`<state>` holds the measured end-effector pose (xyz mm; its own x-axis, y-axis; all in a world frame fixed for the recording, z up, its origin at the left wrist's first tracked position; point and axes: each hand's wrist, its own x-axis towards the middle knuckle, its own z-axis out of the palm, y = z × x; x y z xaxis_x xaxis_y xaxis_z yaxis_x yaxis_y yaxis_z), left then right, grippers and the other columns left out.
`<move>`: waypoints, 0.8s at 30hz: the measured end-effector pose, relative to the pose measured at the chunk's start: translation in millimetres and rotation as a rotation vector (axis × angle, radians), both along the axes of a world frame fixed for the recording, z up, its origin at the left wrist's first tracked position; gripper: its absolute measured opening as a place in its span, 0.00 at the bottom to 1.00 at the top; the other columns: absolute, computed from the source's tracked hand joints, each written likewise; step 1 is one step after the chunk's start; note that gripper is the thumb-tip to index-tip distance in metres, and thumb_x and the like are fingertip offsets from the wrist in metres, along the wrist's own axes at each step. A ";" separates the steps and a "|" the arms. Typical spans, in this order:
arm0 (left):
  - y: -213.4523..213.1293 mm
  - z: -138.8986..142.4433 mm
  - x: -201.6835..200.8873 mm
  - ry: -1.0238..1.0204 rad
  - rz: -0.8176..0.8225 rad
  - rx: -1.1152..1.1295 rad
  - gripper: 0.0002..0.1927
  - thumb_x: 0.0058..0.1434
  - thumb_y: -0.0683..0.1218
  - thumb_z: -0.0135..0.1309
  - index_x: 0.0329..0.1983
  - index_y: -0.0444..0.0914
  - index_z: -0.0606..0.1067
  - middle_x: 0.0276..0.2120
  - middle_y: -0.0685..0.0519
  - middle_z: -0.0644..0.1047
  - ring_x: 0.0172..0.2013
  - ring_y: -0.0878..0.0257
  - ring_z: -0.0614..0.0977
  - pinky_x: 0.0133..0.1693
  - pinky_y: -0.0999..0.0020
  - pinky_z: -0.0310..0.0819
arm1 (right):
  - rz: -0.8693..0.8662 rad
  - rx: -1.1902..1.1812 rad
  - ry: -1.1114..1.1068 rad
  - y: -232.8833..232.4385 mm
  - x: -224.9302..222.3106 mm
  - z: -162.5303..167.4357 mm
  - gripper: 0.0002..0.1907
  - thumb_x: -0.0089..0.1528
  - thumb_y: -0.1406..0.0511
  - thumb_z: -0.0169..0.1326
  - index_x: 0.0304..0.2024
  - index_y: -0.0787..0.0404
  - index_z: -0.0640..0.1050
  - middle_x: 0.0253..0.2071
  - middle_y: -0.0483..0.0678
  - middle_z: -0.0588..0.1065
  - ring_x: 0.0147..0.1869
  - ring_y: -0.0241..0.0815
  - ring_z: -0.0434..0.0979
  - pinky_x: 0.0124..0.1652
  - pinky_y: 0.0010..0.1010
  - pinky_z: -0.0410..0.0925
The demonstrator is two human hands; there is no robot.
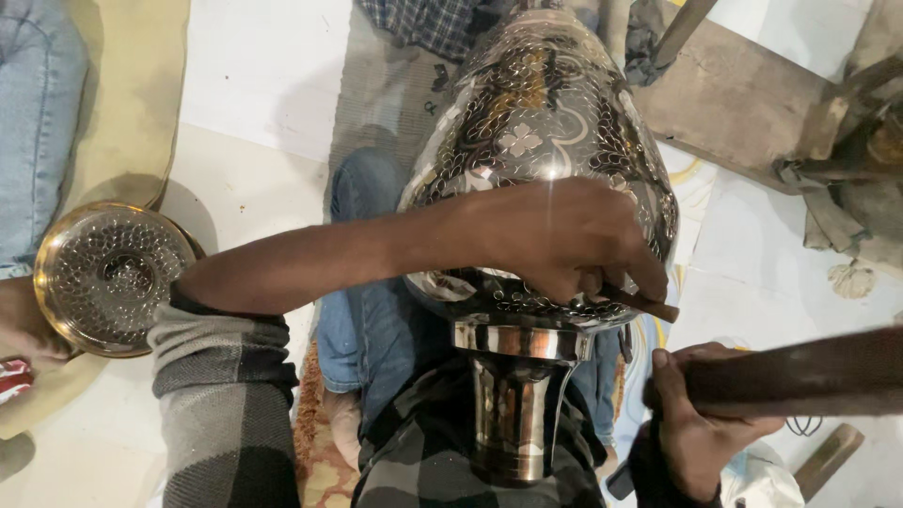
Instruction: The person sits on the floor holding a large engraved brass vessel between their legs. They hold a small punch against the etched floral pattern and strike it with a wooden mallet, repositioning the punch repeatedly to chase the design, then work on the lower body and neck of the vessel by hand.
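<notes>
A small red packet (11, 376) with white print sits at the far left edge, in another person's hand (23, 329), just beside a round brass bowl (105, 277) with a dimpled, shiny inside. The big engraved metal vase (541, 150) lies across my lap, its neck and foot pointing toward me, its swollen body covered in dark leaf and flower patterns over bright silver. My left hand (564, 240) reaches over the widest part of the vase, forearm stretched across, sleeve pushed up to the elbow; its grip is pinched around a thin dark chisel (644, 303) whose tip rests on the patterned band near the shoulder. My right hand (696, 428) is low at the right, its grip clenched around the thick dark handle of a hammer (800, 372) that runs out to the right edge. Below is a pale tiled floor (254, 66) with a woven mat (372, 85) under my legs. A person in jeans (38, 122) sits at the left on a tan cushion (132, 103), and a wooden board (734, 94) with tools lies at upper right.
</notes>
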<state>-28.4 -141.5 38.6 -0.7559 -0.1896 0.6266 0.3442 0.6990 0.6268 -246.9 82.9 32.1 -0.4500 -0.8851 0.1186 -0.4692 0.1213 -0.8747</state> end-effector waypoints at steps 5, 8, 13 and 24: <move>-4.6 3.3 -14.1 -0.323 -0.109 0.020 0.23 0.50 0.34 0.57 0.48 0.46 0.82 0.29 0.57 0.83 0.28 0.65 0.85 0.26 0.62 0.76 | -0.073 0.058 -0.029 5.8 4.2 -8.5 0.08 0.58 0.77 0.64 0.34 0.70 0.76 0.27 0.47 0.73 0.28 0.33 0.72 0.30 0.25 0.65; -9.0 2.6 -14.3 0.166 -0.054 -0.133 0.25 0.39 0.40 0.63 0.45 0.42 0.80 0.28 0.52 0.80 0.30 0.56 0.83 0.30 0.58 0.76 | 0.077 0.033 0.165 2.4 14.3 -8.1 0.10 0.57 0.79 0.63 0.38 0.71 0.76 0.27 0.49 0.73 0.29 0.33 0.69 0.33 0.23 0.64; -14.6 4.2 -21.0 -0.146 -0.212 -0.061 0.24 0.41 0.35 0.61 0.45 0.42 0.82 0.24 0.54 0.80 0.26 0.59 0.82 0.24 0.61 0.74 | -0.016 0.081 0.038 2.7 31.2 -9.3 0.12 0.57 0.77 0.64 0.40 0.68 0.74 0.27 0.48 0.74 0.28 0.33 0.71 0.34 0.25 0.66; -21.3 9.7 -26.1 -0.271 -0.381 -0.120 0.18 0.45 0.34 0.61 0.39 0.43 0.84 0.25 0.55 0.81 0.25 0.62 0.82 0.25 0.61 0.70 | -0.206 0.012 0.020 20.2 39.9 -32.0 0.12 0.58 0.78 0.63 0.40 0.66 0.75 0.36 0.46 0.76 0.38 0.35 0.75 0.42 0.26 0.71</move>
<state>-54.5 -162.8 48.3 -0.8966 0.1942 0.3979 0.4254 0.6274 0.6522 -207.0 103.1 0.1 -0.6192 -0.7762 0.1188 -0.4503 0.2270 -0.8635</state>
